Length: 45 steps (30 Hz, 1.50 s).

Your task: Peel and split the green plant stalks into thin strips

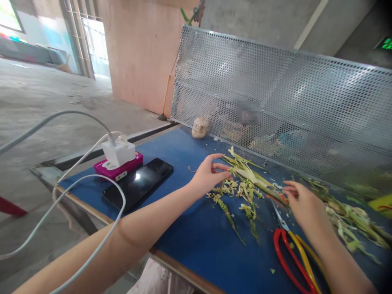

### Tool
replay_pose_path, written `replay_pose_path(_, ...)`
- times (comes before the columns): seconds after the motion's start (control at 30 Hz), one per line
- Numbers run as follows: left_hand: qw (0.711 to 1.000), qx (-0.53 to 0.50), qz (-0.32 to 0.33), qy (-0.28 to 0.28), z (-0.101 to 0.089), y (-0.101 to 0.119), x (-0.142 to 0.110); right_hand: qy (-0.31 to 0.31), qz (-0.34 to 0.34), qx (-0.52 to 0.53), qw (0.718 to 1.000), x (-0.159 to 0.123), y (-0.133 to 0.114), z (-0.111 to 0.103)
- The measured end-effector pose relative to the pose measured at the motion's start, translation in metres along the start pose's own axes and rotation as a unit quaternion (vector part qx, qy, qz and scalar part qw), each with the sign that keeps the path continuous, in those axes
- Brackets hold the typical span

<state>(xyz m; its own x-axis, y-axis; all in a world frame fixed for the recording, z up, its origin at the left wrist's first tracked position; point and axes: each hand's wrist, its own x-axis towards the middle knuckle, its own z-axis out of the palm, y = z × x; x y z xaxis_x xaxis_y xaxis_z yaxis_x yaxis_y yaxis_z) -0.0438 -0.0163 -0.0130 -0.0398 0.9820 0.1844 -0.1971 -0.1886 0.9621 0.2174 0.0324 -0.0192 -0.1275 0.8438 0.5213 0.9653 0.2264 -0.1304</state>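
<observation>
My left hand [210, 174] is over the near end of a pile of pale green plant stalks [252, 176]. Its thumb and middle fingers close on a thin stalk, partly hidden behind the fingertips, while the index finger stretches out above. On the right, my right hand [306, 208] hovers with fingers apart and slightly bent, near the stalks' far end. Nothing shows in it. Below the stalks lie curled plant scraps [245, 190] and a green tapering sprig [228, 214]. Scissors [289, 241] with red and yellow handles rest beside my right wrist, blades toward the stalks.
A black phone [139, 183] lies at the left of the blue table [190, 228], by a magenta power strip [119, 166] with a white charger [118, 151]. White cables cross my left forearm. A perforated metal panel [260, 69] borders the back, near a pale lump [200, 128]. More stalks [352, 222] lie right.
</observation>
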Motion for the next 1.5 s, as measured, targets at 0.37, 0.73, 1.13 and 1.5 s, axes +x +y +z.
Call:
replay_pose_path(0.37, 0.993, -0.097, -0.033, -0.058, 0.01, 0.0, -0.011, -0.179, -0.128, 0.291, 0.931, -0.038, -0.091, -0.01)
replay_pose_path(0.73, 0.996, -0.065, -0.036, -0.054, 0.014, -0.001, -0.013, -0.287, -0.006, 0.527, 0.8, -0.048, -0.092, -0.016)
replay_pose_path(1.13, 0.984, -0.166, -0.063, -0.023, 0.019, 0.003, -0.016, -0.294, 0.004, 0.509, 0.809, -0.044, -0.089, -0.006)
replay_pose_path(1.5, 0.98, -0.189, -0.066, 0.003, 0.019, 0.002, -0.017, -0.281, 0.038, 0.518, 0.807, -0.045, -0.095, -0.014)
